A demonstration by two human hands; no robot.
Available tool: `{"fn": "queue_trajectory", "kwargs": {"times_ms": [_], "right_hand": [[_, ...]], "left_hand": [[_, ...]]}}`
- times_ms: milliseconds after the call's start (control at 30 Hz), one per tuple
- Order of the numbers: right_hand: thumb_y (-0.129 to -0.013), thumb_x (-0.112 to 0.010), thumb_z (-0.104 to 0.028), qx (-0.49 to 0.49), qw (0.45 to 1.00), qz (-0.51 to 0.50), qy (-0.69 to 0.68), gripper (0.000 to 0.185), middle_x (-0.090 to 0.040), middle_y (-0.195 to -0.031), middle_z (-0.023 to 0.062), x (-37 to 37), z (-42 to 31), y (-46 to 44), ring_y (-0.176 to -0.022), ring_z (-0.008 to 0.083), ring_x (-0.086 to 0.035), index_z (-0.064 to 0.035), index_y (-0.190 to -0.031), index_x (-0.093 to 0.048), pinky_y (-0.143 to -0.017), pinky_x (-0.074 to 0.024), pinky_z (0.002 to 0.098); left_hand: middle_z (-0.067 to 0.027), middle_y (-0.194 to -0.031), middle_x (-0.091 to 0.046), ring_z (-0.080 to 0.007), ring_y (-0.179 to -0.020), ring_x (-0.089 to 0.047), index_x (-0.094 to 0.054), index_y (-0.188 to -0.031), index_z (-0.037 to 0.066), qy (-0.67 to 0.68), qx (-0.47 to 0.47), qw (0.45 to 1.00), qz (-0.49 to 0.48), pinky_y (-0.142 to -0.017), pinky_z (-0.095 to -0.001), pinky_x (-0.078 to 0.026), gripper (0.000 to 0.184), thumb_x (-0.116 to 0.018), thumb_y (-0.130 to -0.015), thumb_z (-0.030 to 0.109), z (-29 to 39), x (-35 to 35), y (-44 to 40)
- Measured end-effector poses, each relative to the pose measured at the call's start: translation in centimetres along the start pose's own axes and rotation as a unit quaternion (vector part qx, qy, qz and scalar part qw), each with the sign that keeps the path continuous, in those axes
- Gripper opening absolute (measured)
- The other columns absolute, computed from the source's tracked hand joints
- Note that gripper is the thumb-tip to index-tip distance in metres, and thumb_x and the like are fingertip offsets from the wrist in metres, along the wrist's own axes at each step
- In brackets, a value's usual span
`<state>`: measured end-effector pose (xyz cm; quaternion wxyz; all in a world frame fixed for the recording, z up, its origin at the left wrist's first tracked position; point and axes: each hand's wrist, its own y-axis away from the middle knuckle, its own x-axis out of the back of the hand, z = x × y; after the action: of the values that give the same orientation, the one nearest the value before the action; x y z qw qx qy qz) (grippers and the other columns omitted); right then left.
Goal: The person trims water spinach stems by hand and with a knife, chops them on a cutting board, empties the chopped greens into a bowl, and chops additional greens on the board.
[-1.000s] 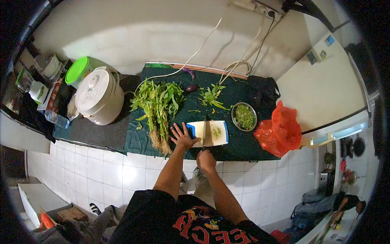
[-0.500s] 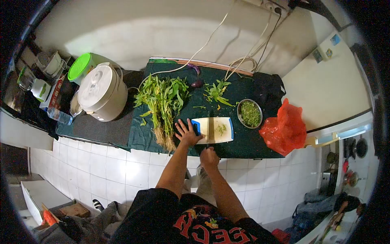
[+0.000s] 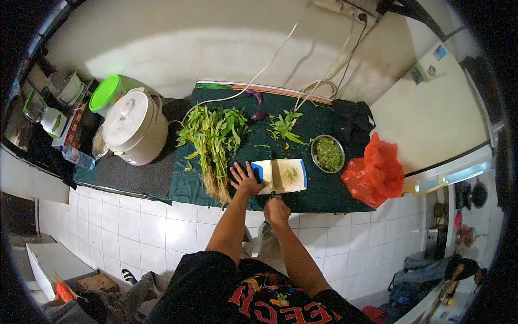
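Observation:
A white cutting board (image 3: 290, 182) with blue ends lies near the front edge of the table. My left hand (image 3: 247, 181) rests flat with fingers spread over the board's left end. My right hand (image 3: 277, 209) is wrapped round the handle of a knife (image 3: 272, 171), whose blade points away from me across the board. To the right of the blade lies a small heap of chopped greens (image 3: 291, 174). Left of the board is a large bunch of leafy greens (image 3: 213, 135) with roots toward me. A metal bowl (image 3: 342, 144) of chopped greens stands at the right.
Loose leaves (image 3: 285, 127) and an eggplant (image 3: 259, 115) lie behind the board. A red plastic bag (image 3: 377, 175) sits at the table's right end. On the left stand a white rice cooker (image 3: 141, 132) and a green-lidded container (image 3: 105, 93). A white cable (image 3: 268, 67) crosses the back.
The knife blade has shifted slightly left over the board and looks narrower, more edge-on. My left hand keeps its place on the board. The whole view has shifted a little.

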<state>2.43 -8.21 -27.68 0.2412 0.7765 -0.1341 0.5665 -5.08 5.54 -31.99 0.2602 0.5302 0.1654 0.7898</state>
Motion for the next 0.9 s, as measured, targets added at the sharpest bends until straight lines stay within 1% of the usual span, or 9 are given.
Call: {"fn": "queue_trajectory", "kwargs": {"times_ms": [67, 167, 300, 400, 533, 633, 733, 833, 900], "right_hand": [[-0.094, -0.05, -0.031, 0.034, 0.999, 0.003, 0.031, 0.034, -0.07, -0.077, 0.0179, 0.7, -0.2, -0.3, -0.068, 0.0328, -0.07, 0.0018, -0.095, -0.058, -0.061, -0.0573, 0.0432], [-0.094, -0.05, -0.031, -0.011, 1.0, -0.028, -0.008, 0.036, -0.069, -0.076, 0.018, 0.0, -1.2, 0.2, -0.067, 0.0329, -0.07, 0.0031, -0.098, -0.057, -0.061, -0.0572, 0.0426], [-0.095, -0.047, -0.031, -0.069, 0.996, -0.058, -0.024, 0.038, -0.068, -0.09, 0.0238, 1.5, -1.5, 0.2, -0.088, 0.0402, -0.068, 0.005, -0.099, -0.057, -0.079, -0.0522, 0.0499], [-0.095, -0.048, -0.031, 0.012, 0.993, -0.113, -0.033, 0.037, -0.068, -0.09, 0.026, 5.0, -1.7, 0.1, -0.089, 0.0405, -0.067, 0.004, -0.1, -0.057, -0.081, -0.0516, 0.0512], [-0.095, -0.048, -0.033, 0.022, 0.993, -0.118, -0.01, 0.038, -0.068, -0.088, 0.0239, 3.7, -1.6, 0.8, -0.086, 0.0391, -0.068, 0.004, -0.099, -0.057, -0.077, -0.0529, 0.0499], [-0.095, -0.048, -0.034, -0.059, 0.997, -0.052, -0.016, 0.039, -0.069, -0.085, 0.0215, 0.1, -0.7, 0.0, -0.081, 0.0378, -0.069, 0.0041, -0.1, -0.056, -0.074, -0.0545, 0.048], [-0.095, -0.047, -0.034, 0.053, 0.998, 0.002, -0.036, 0.038, -0.069, -0.082, 0.0217, 1.1, 1.3, 0.4, -0.077, 0.0375, -0.069, 0.0034, -0.097, -0.056, -0.07, -0.0553, 0.0447], [-0.095, -0.048, -0.033, 0.019, 0.999, -0.017, 0.028, 0.036, -0.068, -0.081, 0.0238, 1.8, 1.7, 0.5, -0.073, 0.037, -0.069, 0.0024, -0.095, -0.055, -0.067, -0.0548, 0.0441], [-0.095, -0.048, -0.033, 0.026, 1.0, -0.007, 0.007, 0.035, -0.067, -0.08, 0.0249, 2.1, 2.8, 1.1, -0.074, 0.0374, -0.068, 0.0009, -0.092, -0.057, -0.067, -0.0538, 0.0466]], "left_hand": [[-0.0239, -0.149, 0.036, -0.0487, -0.138, 0.026, 0.021, -0.15, 0.021, -0.007, 0.021, 1.0, -0.013, -0.104, -0.0729, -0.006, 0.131, -0.063, -0.067, 0.078, 0.4, 0.5, 0.1], [-0.0239, -0.149, 0.035, -0.0487, -0.138, 0.026, 0.021, -0.15, 0.021, 0.001, 0.019, 1.0, -0.025, -0.104, -0.0729, -0.006, 0.131, -0.065, -0.068, 0.075, 0.4, 0.7, 0.1], [-0.024, -0.149, 0.035, -0.0486, -0.138, 0.027, 0.021, -0.15, 0.022, 0.005, 0.008, 1.0, -0.01, -0.104, -0.0729, -0.005, 0.132, -0.068, -0.067, 0.072, 0.1, 0.5, -0.4], [-0.0241, -0.149, 0.034, -0.0485, -0.138, 0.026, 0.02, -0.15, 0.021, 0.009, 0.004, 1.0, 0.002, -0.104, -0.0729, -0.004, 0.133, -0.069, -0.066, 0.073, -0.1, 0.0, -0.1], [-0.0236, -0.149, 0.035, -0.0481, -0.138, 0.027, 0.02, -0.15, 0.021, 0.013, 0.009, 1.0, 0.004, -0.104, -0.073, -0.004, 0.133, -0.068, -0.066, 0.074, 0.0, -0.1, 0.0], [-0.0235, -0.149, 0.036, -0.0477, -0.137, 0.029, 0.02, -0.15, 0.021, 0.003, 0.017, 1.0, -0.017, -0.104, -0.0729, -0.003, 0.133, -0.068, -0.066, 0.074, 0.0, 0.7, -0.5], [-0.0241, -0.149, 0.035, -0.0487, -0.137, 0.029, 0.02, -0.15, 0.021, 0.005, 0.005, 1.0, -0.03, -0.104, -0.0733, -0.004, 0.132, -0.067, -0.066, 0.074, -0.3, 0.2, -0.5], [-0.0244, -0.149, 0.035, -0.05, -0.137, 0.027, 0.02, -0.15, 0.021, 0.004, -0.012, 1.0, -0.001, -0.104, -0.0734, -0.005, 0.132, -0.068, -0.066, 0.073, -0.6, 0.1, -0.3], [-0.0248, -0.148, 0.036, -0.0511, -0.137, 0.026, 0.019, -0.15, 0.022, 0.004, -0.008, 1.0, -0.004, -0.103, -0.0737, -0.007, 0.132, -0.069, -0.066, 0.072, -0.7, 0.2, -0.3]]}}
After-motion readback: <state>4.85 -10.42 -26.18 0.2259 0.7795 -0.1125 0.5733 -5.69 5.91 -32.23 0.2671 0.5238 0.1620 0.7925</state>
